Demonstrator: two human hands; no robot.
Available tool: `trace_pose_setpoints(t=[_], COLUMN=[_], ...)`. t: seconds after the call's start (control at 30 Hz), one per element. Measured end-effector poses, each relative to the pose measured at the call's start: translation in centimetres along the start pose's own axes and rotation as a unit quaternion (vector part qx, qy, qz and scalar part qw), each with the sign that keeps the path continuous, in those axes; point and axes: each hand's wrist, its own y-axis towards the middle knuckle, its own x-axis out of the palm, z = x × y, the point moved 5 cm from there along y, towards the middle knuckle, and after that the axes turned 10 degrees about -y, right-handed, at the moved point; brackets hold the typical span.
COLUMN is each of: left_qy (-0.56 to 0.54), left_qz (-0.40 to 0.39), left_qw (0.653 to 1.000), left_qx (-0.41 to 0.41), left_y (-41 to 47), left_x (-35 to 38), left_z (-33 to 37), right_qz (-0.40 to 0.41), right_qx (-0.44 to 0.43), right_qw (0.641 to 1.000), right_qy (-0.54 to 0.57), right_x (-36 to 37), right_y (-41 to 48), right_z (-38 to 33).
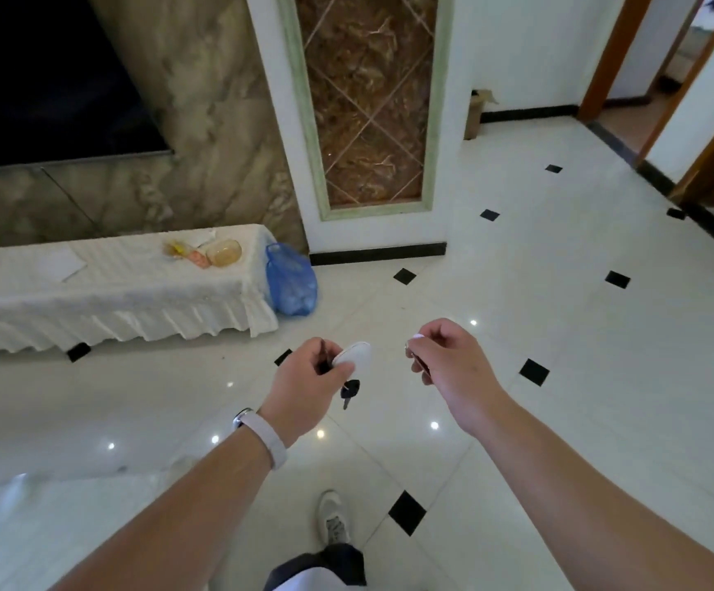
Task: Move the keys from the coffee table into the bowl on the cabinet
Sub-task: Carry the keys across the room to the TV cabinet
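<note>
My left hand [306, 386] grips a set of keys [350, 392]: a white oval fob sticks out past the fingers and a black-headed key dangles below. My right hand [449, 360] is closed on a second small set of keys [415, 339], of which only a white tip and a bit of metal ring show. Both hands hang above the tiled floor. The amber glass bowl [223, 252] stands near the right end of the low cabinet [103, 287], which is draped in a white cloth, ahead and to the left of my hands.
Wrapped snacks [184, 252] lie left of the bowl, and a paper sheet [61, 261] further left. A blue plastic bag [291, 281] leans against the cabinet's right end. A dark TV [39, 78] hangs above. A cardboard box [476, 110] and doorways are at the right.
</note>
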Motion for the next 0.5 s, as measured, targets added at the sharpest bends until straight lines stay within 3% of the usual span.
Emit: trace_pose_setpoints(t=[0.2,0.5], left_qy=[-0.03,-0.058], left_qz=[0.053,0.09], left_qw=[0.998,0.993], left_qx=[-0.025,-0.041], left_y=[7.8,22.6], left_x=[-5.1,-15.6], left_z=[-1.8,-3.4], right_qz=[-0.063,-0.092], right_qx=[-0.008,-0.022], right_qw=[0.996,0.99], right_qy=[-0.055,-0.104], right_x=[6.6,18.2], right_y=[7.3,21.9], right_z=[-2.6,-10.7])
